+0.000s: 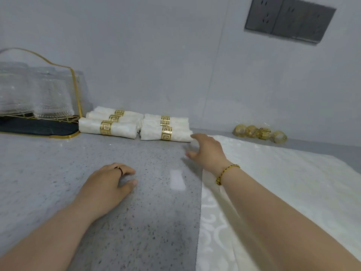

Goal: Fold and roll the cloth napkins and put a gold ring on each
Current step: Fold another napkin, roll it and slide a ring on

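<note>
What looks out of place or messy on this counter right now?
Nothing spilled or damaged. The three left rolled napkins lie at a slant to the two right rolls, and the spare gold rings sit jumbled by the wall.

Both forearms are extended forward. The left hand is held palm down with fingers loosely curled; the right hand is reached farther ahead, fingers relaxed and parted.
</note>
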`<state>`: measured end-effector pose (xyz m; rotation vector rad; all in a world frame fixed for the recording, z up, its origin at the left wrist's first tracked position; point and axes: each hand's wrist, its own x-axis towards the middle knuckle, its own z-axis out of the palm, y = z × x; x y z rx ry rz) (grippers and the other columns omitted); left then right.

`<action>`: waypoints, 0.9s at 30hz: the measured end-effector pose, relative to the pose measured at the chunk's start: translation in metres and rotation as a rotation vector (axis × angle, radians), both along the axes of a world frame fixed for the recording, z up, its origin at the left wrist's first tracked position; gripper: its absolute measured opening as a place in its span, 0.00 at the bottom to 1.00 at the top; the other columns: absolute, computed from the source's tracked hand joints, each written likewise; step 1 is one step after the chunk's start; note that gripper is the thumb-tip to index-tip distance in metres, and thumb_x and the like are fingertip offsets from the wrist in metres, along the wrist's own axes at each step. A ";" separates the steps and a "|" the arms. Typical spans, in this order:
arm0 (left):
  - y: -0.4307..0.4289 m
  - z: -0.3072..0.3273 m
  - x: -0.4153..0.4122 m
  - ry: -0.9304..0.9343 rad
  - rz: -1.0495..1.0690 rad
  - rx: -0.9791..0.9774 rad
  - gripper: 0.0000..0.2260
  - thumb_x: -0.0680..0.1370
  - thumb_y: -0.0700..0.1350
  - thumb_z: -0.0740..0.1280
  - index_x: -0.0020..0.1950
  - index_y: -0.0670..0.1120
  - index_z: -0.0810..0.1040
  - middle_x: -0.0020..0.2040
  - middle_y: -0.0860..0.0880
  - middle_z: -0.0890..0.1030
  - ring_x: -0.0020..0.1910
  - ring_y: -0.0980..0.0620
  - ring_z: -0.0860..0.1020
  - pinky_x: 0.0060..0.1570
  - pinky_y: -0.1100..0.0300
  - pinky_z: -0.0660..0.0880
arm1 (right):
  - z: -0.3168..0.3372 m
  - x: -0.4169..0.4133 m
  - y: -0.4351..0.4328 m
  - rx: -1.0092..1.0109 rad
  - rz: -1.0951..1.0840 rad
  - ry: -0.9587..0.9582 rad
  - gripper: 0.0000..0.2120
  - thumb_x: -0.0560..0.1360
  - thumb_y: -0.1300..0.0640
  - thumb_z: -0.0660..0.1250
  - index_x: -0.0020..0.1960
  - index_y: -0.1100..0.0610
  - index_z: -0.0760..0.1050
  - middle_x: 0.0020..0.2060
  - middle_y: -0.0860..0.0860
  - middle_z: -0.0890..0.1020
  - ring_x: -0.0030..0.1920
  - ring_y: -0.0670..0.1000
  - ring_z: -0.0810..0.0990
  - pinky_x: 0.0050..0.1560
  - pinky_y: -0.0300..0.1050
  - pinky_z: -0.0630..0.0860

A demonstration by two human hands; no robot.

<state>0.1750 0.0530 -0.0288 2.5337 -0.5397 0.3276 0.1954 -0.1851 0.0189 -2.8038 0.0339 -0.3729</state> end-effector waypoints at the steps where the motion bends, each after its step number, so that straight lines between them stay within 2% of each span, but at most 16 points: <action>1: -0.001 0.002 0.000 0.004 -0.006 0.018 0.15 0.78 0.52 0.60 0.63 0.51 0.72 0.63 0.55 0.72 0.62 0.56 0.69 0.60 0.65 0.63 | 0.001 -0.020 -0.004 0.025 -0.001 0.054 0.27 0.75 0.52 0.65 0.71 0.54 0.61 0.69 0.51 0.67 0.69 0.52 0.65 0.66 0.43 0.60; 4: -0.004 0.009 -0.009 -0.042 -0.039 0.084 0.15 0.78 0.51 0.60 0.63 0.50 0.73 0.64 0.54 0.73 0.62 0.55 0.69 0.60 0.64 0.63 | 0.003 -0.094 -0.014 0.077 0.004 0.191 0.26 0.75 0.51 0.65 0.70 0.53 0.61 0.69 0.50 0.66 0.68 0.50 0.66 0.63 0.40 0.64; 7: -0.016 0.017 -0.029 -0.096 -0.137 0.129 0.14 0.78 0.51 0.60 0.62 0.51 0.75 0.63 0.56 0.74 0.62 0.56 0.70 0.59 0.67 0.62 | 0.006 -0.167 -0.020 0.080 -0.029 0.251 0.25 0.75 0.48 0.63 0.70 0.49 0.61 0.66 0.47 0.68 0.66 0.47 0.68 0.60 0.35 0.64; 11: -0.042 0.028 -0.069 -0.022 -0.306 0.148 0.13 0.77 0.52 0.61 0.60 0.53 0.76 0.59 0.60 0.74 0.59 0.60 0.71 0.54 0.70 0.64 | -0.010 -0.232 -0.030 0.101 -0.057 0.229 0.23 0.76 0.48 0.62 0.69 0.49 0.61 0.65 0.44 0.68 0.65 0.44 0.67 0.59 0.32 0.62; 14: -0.064 0.032 -0.106 0.099 -0.493 0.157 0.14 0.75 0.54 0.64 0.60 0.55 0.75 0.56 0.64 0.71 0.57 0.66 0.69 0.58 0.74 0.64 | -0.023 -0.245 -0.033 0.192 -0.063 0.153 0.23 0.77 0.49 0.60 0.70 0.52 0.59 0.67 0.45 0.67 0.65 0.43 0.66 0.55 0.27 0.59; 17: -0.083 0.029 -0.144 0.167 -0.653 0.157 0.20 0.72 0.55 0.68 0.64 0.56 0.72 0.55 0.69 0.64 0.57 0.71 0.64 0.53 0.85 0.55 | -0.025 -0.241 -0.035 0.255 -0.070 0.110 0.20 0.78 0.52 0.60 0.67 0.54 0.62 0.63 0.49 0.71 0.60 0.46 0.69 0.50 0.30 0.61; 22: -0.102 0.025 -0.185 0.175 -0.722 0.125 0.28 0.67 0.58 0.72 0.66 0.57 0.70 0.56 0.70 0.61 0.61 0.73 0.60 0.54 0.86 0.50 | -0.030 -0.242 -0.040 0.360 -0.066 0.052 0.19 0.77 0.55 0.61 0.66 0.56 0.64 0.63 0.49 0.72 0.63 0.48 0.70 0.52 0.30 0.62; 25: -0.104 0.021 -0.192 0.164 -0.723 0.110 0.25 0.69 0.58 0.71 0.64 0.58 0.72 0.56 0.71 0.62 0.59 0.74 0.59 0.56 0.85 0.51 | -0.033 -0.243 -0.043 0.416 -0.060 0.039 0.18 0.77 0.56 0.62 0.66 0.57 0.65 0.64 0.49 0.72 0.64 0.47 0.70 0.57 0.31 0.63; 27: -0.103 0.017 -0.191 0.157 -0.715 0.100 0.20 0.70 0.59 0.69 0.61 0.57 0.75 0.57 0.70 0.65 0.59 0.74 0.61 0.59 0.81 0.55 | -0.035 -0.242 -0.043 0.416 -0.055 0.019 0.18 0.77 0.56 0.62 0.65 0.57 0.66 0.63 0.49 0.73 0.64 0.47 0.70 0.57 0.31 0.63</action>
